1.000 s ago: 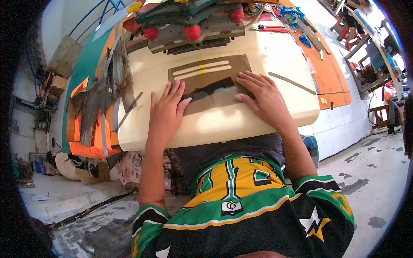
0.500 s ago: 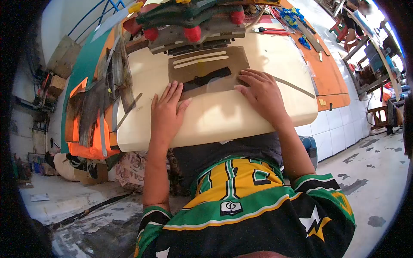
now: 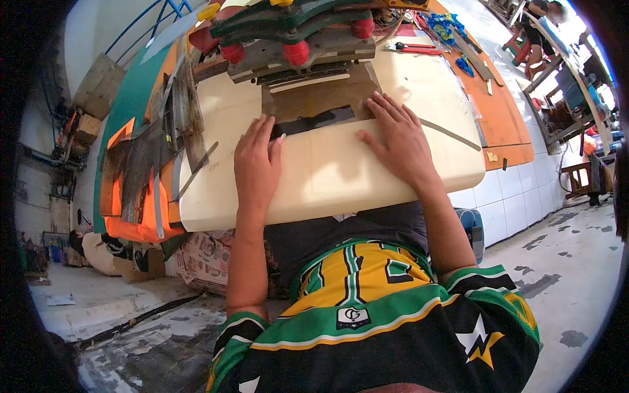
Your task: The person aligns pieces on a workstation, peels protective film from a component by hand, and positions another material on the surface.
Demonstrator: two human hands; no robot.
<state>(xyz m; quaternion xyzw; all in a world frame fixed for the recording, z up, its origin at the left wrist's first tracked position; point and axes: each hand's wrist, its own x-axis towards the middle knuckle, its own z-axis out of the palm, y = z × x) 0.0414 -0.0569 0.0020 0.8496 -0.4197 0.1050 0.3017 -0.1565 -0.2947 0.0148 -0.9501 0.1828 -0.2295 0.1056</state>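
A flat brown plate lies on the cream padded worktop, its far part under the head of a press-like machine. On the plate rest a black piece near its front edge and a pale narrow strip close to the machine. My left hand has its fingertips at the plate's near left corner, fingers stretched out and thumb apart. At the right edge my right hand lies flat with fingers extended, touching the plate. Neither hand grasps anything.
Red-handled cutters lie at the back right. A thin strip rests right of my hand. Dark worn slats and orange material crowd the left side. A person is at the far right, another low at the left.
Both hands and the plate have moved away from me, toward the machine. One of the two pale strips has gone out of sight beneath it.
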